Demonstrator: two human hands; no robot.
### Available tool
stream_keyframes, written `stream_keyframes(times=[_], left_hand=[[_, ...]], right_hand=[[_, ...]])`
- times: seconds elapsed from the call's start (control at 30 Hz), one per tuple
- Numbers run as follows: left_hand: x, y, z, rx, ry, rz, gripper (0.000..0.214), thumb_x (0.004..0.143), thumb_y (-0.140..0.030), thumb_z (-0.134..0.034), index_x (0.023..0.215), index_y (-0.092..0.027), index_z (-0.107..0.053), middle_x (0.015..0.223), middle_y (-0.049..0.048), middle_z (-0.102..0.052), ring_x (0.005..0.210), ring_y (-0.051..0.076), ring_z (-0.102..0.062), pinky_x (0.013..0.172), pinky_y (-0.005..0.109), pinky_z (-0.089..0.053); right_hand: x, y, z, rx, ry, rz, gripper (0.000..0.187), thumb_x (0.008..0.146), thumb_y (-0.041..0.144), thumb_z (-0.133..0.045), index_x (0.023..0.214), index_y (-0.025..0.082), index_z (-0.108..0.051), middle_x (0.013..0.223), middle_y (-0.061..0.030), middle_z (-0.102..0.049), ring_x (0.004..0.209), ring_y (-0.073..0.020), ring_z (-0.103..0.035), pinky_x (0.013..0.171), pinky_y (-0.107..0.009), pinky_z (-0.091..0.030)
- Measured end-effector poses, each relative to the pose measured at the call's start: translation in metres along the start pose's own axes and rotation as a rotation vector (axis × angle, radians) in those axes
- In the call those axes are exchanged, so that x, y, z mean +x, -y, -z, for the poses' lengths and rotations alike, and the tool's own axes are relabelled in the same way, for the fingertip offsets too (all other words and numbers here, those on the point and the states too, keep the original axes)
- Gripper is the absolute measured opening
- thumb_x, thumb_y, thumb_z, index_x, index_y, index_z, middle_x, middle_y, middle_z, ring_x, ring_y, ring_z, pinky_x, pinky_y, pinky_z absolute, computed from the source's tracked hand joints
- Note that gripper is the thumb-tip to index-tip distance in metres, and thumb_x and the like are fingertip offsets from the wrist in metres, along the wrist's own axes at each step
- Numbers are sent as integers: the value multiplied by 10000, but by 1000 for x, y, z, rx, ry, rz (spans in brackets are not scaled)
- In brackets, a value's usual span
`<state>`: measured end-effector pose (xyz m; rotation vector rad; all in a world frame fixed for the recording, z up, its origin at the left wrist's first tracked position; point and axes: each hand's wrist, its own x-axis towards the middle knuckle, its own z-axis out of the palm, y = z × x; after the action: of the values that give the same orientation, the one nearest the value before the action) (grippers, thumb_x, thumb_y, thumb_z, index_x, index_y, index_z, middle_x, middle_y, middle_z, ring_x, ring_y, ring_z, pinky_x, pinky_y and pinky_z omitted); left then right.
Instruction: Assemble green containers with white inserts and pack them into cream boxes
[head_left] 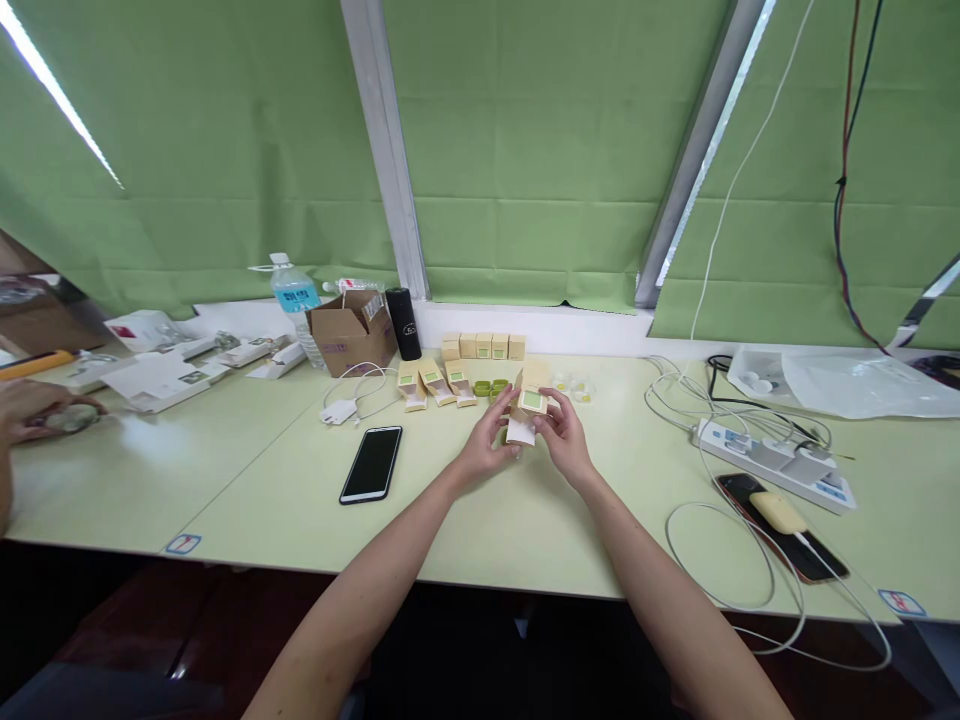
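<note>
Near the middle of the table, a small cream box (533, 401) with a green label is raised between my two hands, its white flap (520, 430) hanging open toward me. My left hand (487, 440) is closed on the box's left side, and a bit of green shows by its fingers, too small to name. Fingers and thumb of my right hand (562, 434) grip the right side. Just behind my left hand sit small green containers (491, 388). Three open cream boxes (434, 381) lie to the left, and several closed ones (484, 347) stand in a row against the wall.
A phone (372, 464) lies left of my arms. Behind it are a charger (340, 411), a cardboard carton (352, 335) and a black bottle (403, 324). Clear packets (574, 387), a power strip (776, 463) and loose cables occupy the right. Another person's hand (45, 410) works at far left.
</note>
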<state>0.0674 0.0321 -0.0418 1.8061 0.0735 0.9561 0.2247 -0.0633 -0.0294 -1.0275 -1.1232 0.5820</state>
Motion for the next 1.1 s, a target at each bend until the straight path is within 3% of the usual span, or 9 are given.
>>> stream_keyframes(times=[0.2,0.4,0.8,1.1], left_hand=[[4,-4,-7,27,-152,0,711,859,-440,-751,1492,-267,-477,1619,142,-375,1341,301,-528,1097,424,-452],[8,-7,-7,96,-287,-25,575,898,-518,-683,1371,-215,-561,1333,143,-636,1113,239,-654,997,401,-525],[9,-11,-9,127,-358,-24,476,897,-489,-687,1271,-214,-583,1303,127,-645,1041,211,-664,939,369,-534],[8,-13,-9,182,-382,-10,461,906,-510,-667,1258,-222,-593,1307,122,-642,998,203,-661,894,358,-539]], right_hand=[[-3,4,-4,42,43,13,537,866,472,-734,1330,307,-520,1230,-79,-676,984,-222,-689,897,-407,-582],[-7,10,-4,39,129,25,589,879,547,-710,1391,322,-524,1354,-101,-598,1088,-248,-661,953,-443,-573],[-8,6,-7,80,144,38,628,816,459,-809,1372,332,-545,1307,-87,-585,1004,-198,-656,921,-389,-563],[-9,6,-9,45,138,29,586,842,471,-776,1357,330,-534,1308,-90,-611,1009,-209,-666,919,-411,-574]])
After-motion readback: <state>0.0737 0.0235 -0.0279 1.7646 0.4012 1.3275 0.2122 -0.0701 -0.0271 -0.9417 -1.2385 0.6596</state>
